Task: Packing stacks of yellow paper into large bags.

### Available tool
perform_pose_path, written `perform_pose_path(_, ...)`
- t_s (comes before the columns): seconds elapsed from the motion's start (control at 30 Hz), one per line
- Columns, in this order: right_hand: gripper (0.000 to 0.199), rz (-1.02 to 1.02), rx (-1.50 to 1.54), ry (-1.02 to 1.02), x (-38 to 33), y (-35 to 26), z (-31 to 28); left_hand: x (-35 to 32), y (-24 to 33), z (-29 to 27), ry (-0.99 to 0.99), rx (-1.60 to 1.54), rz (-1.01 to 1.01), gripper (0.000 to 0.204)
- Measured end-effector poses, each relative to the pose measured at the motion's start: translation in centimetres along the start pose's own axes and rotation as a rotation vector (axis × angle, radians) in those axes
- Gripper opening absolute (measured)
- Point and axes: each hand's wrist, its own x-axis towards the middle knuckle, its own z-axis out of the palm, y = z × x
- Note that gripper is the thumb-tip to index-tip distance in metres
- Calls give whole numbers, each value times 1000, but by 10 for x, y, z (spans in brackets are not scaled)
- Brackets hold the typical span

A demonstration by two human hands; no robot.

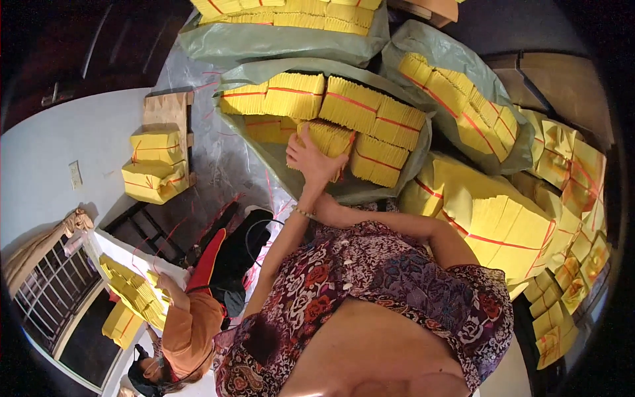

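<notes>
yellow bundle (333, 137) directly against the spread left fingers (306, 137), grasp or mere touch unclear

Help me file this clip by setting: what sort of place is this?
Probably a packing workshop or storeroom: banded yellow bundles fill an open green sack, more bundles are piled at the right, and a co-worker handles yellow stacks nearby.
</notes>
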Motion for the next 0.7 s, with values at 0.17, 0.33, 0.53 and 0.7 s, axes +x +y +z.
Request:
perform_pose_path(0.17,40,-194,-76,450,24,36,61,-2,12,20,-23,31,18,112)
perform_pose_path(0.33,36,-251,-8,514,17,39,58,-4,7,34,-41,19,-24,108)
perform_pose_path(0.53,46,-204,-117,203,-6,49,32,0,12,40,-96,-68,-28,108)
perform_pose_path(0.7,35,48,-134,104,-47,39,-37,27,-46,42,-76,-366,7,104)
